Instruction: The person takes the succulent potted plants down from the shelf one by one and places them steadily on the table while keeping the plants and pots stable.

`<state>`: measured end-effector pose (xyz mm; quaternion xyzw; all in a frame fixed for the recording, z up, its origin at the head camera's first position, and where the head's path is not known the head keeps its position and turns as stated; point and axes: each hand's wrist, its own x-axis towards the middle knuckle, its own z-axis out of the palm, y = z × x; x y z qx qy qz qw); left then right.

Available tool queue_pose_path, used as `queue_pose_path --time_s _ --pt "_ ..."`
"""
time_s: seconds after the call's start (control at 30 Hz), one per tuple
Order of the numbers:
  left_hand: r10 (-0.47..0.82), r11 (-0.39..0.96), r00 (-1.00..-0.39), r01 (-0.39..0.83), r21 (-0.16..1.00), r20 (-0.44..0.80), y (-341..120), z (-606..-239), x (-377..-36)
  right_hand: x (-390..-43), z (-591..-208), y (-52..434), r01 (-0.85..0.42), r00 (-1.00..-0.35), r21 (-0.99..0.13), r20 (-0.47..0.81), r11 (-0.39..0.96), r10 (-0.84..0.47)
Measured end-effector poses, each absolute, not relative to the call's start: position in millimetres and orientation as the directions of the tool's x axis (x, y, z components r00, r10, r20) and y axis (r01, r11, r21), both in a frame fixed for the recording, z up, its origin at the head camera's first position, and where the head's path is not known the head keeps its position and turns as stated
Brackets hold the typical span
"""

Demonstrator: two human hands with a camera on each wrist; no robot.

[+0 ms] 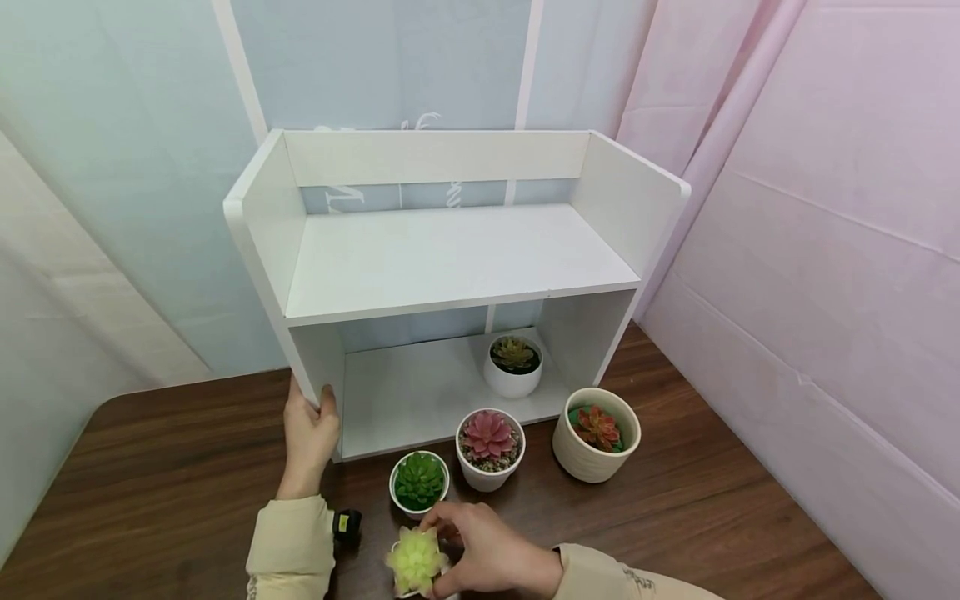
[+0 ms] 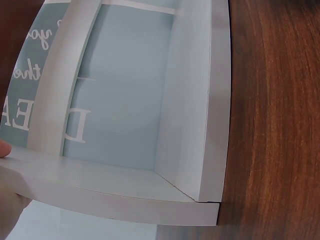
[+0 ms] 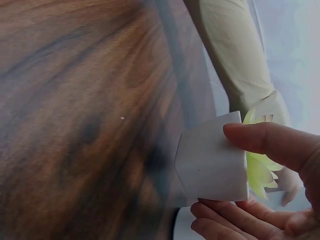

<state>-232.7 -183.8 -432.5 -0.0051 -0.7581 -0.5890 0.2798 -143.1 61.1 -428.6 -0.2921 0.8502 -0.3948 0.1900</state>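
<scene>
My left hand point(image 1: 310, 435) grips the left side panel of a white two-tier shelf point(image 1: 457, 254), its thumb on the inner face. In the left wrist view only a bit of that hand shows, at the left edge by the white panel point(image 2: 115, 192). My right hand point(image 1: 491, 546) holds a potted succulent point(image 1: 416, 562) with pale yellow-green leaves. The right wrist view shows its angular white pot point(image 3: 212, 162) between thumb and fingers, tipped sideways in that view. Just beyond it stands a dark green succulent point(image 1: 420, 482) in a round white pot.
A pink succulent point(image 1: 488, 435) and a red one in a ribbed cream pot point(image 1: 588, 454) stand before the shelf. Inside, on the lower board at right, sits a round white pot point(image 1: 513, 379) with a yellowish succulent. Wood-grain table point(image 1: 187, 467) underneath; cloth-covered walls point(image 1: 825, 208) behind and at right.
</scene>
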Motion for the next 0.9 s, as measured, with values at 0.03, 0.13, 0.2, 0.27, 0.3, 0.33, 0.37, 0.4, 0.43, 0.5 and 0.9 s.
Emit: queue_pose_path --time_s 0.03,0.13,0.2,0.27,0.3,0.33,0.37,0.4,0.43,0.5,0.9 --pt "-0.322 0.307 -0.844 0.336 0.890 0.430 -183.7 -432.5 -232.9 -143.4 -429.8 61.4 -0.337 -0.759 -0.787 -0.098 0.517 -0.643" --pt "-0.324 0.311 -0.843 0.334 0.890 0.429 -183.5 -432.4 -233.2 -144.5 -433.2 62.1 -0.316 -0.764 -0.796 -0.110 0.517 -0.636" --pt "-0.326 0.311 -0.841 0.336 0.889 0.432 -183.5 -432.6 -233.2 -145.0 -435.4 62.4 -0.309 -0.768 -0.796 -0.114 0.520 -0.631" --pt "-0.328 0.310 -0.840 0.337 0.889 0.432 -183.5 -432.9 -233.2 -145.0 -438.2 62.5 -0.303 -0.772 -0.800 -0.112 0.517 -0.626" --pt "-0.329 0.309 -0.839 0.338 0.889 0.433 -183.7 -433.1 -233.3 -145.0 -439.5 62.5 -0.302 -0.773 -0.802 -0.110 0.515 -0.624" --pt "-0.329 0.308 -0.839 0.338 0.889 0.433 -183.8 -433.3 -233.3 -145.1 -440.7 62.6 -0.297 -0.774 -0.806 -0.110 0.511 -0.623" --pt "-0.329 0.309 -0.839 0.338 0.889 0.433 -184.0 -433.5 -233.3 -145.2 -441.9 62.6 -0.290 -0.774 -0.812 -0.112 0.506 -0.623" --pt "-0.329 0.309 -0.839 0.338 0.889 0.434 -184.2 -433.6 -233.4 -145.4 -443.0 62.6 -0.284 -0.773 -0.818 -0.112 0.500 -0.624" --pt "-0.328 0.308 -0.839 0.339 0.889 0.433 -184.3 -433.4 -233.2 -145.6 -444.1 62.6 -0.283 -0.773 -0.821 -0.110 0.495 -0.625" --pt "-0.327 0.308 -0.841 0.337 0.890 0.432 -184.4 -433.5 -233.2 -146.0 -445.9 62.6 -0.286 -0.773 -0.822 -0.106 0.493 -0.625" --pt "-0.333 0.308 -0.841 0.331 0.892 0.426 -183.6 -432.5 -233.0 -146.8 -449.6 62.5 -0.296 -0.783 -0.807 -0.101 0.510 -0.614"
